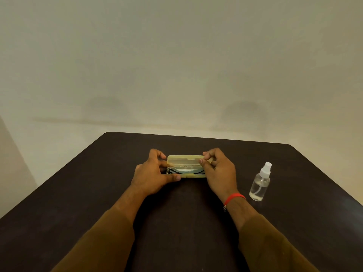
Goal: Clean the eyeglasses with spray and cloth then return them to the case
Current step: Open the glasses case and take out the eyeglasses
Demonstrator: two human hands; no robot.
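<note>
A translucent yellowish eyeglass case (pixel 185 161) lies in the middle of the dark table (pixel 78 203), its lid standing up. Inside it I see black-framed eyeglasses (pixel 176 170) lying over something pale. My left hand (pixel 155 173) grips the case's left end, thumb along the front edge. My right hand (pixel 218 169) pinches the raised lid at its right end between thumb and fingers. A clear spray bottle (pixel 260 182) with a white nozzle stands upright to the right of my right hand, apart from it.
A plain pale wall rises behind the table's far edge (pixel 196 136). Brown sleeves cover both forearms, and a red band (pixel 233 199) circles my right wrist.
</note>
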